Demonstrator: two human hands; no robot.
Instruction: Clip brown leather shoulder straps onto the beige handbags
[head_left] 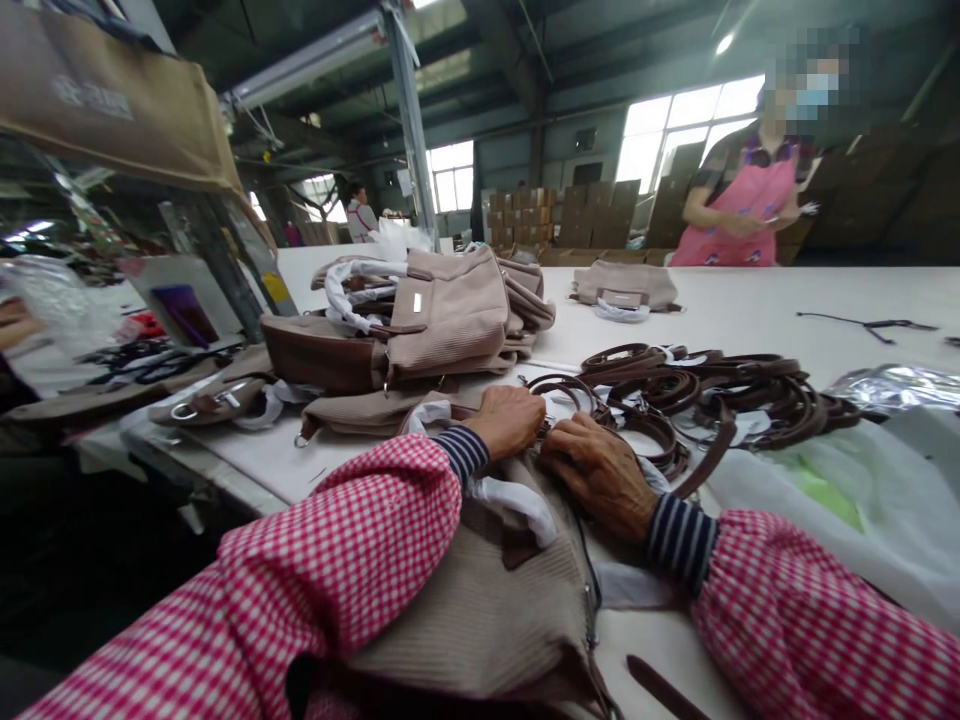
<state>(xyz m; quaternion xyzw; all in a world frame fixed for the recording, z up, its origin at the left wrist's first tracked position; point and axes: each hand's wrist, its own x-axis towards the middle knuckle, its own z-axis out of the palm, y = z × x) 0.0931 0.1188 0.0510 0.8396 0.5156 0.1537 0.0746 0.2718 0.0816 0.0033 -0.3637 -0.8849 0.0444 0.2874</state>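
A taupe ribbed handbag (480,600) lies in front of me, its handle (521,503) wrapped in white. At the bag's far end my left hand (511,420) is closed in a pinch. My right hand (600,472) is beside it, fingers curled and nearly touching the left. Whatever the fingertips grip is hidden behind the knuckles. Just beyond the right hand lie coiled brown straps (667,385) with metal clips and bits of white wrapping. A loose brown strap end (664,690) rests at the right of the bag.
Several more taupe handbags (450,310) are piled beyond my left hand. Another bag (626,287) lies farther back on the white table (750,300). Clear plastic (900,385) and white sheeting (832,490) are at right. A person in a pink apron (739,210) stands across the table.
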